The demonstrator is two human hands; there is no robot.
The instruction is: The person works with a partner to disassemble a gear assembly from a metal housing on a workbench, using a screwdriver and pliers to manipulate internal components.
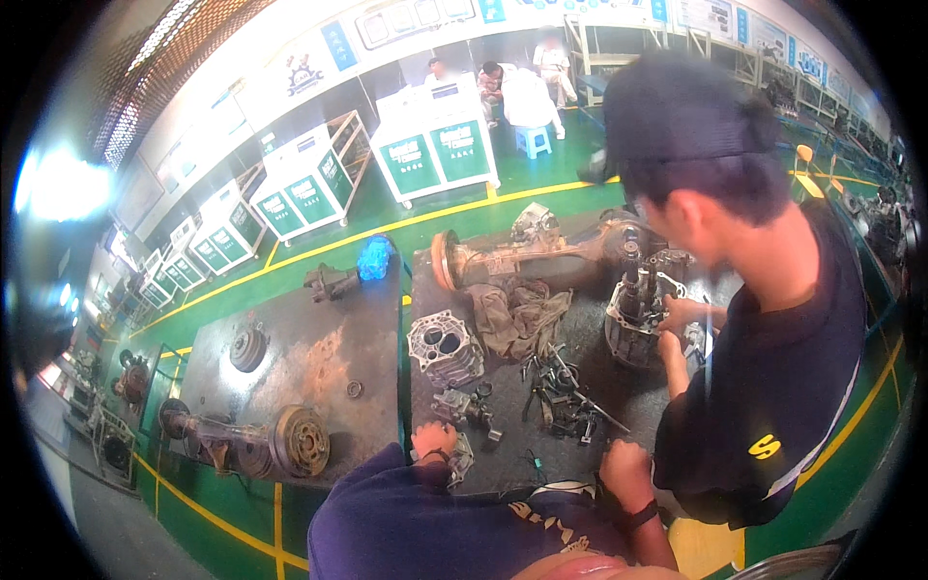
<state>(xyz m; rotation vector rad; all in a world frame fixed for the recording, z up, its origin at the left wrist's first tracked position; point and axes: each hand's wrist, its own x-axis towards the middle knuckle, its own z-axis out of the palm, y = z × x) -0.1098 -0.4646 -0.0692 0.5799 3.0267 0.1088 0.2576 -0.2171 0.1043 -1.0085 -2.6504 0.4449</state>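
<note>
My left hand (pixel 433 441), with a dark band at the wrist, rests at the near edge of the workbench, its fingers loosely laid out. It is beside a small metal casting (pixel 462 458) and just short of a metal shift part (pixel 464 406). My right hand (pixel 626 472) is curled into a loose fist at the bench edge, with nothing visible in it. Beyond my hands lie several hand tools (pixel 561 396), and a gearbox housing (pixel 445 350) stands farther left. At the right, a co-worker's hands (pixel 677 329) touch an opened gearbox (pixel 633 319) with upright shafts.
The co-worker (pixel 764 290), in a dark cap and shirt, leans close on my right. A long axle housing (pixel 541 253) and a brown rag (pixel 522 314) lie at the back. A second bench (pixel 367 387) on the left carries another axle (pixel 251 440) and a blue-wrapped part (pixel 374 258).
</note>
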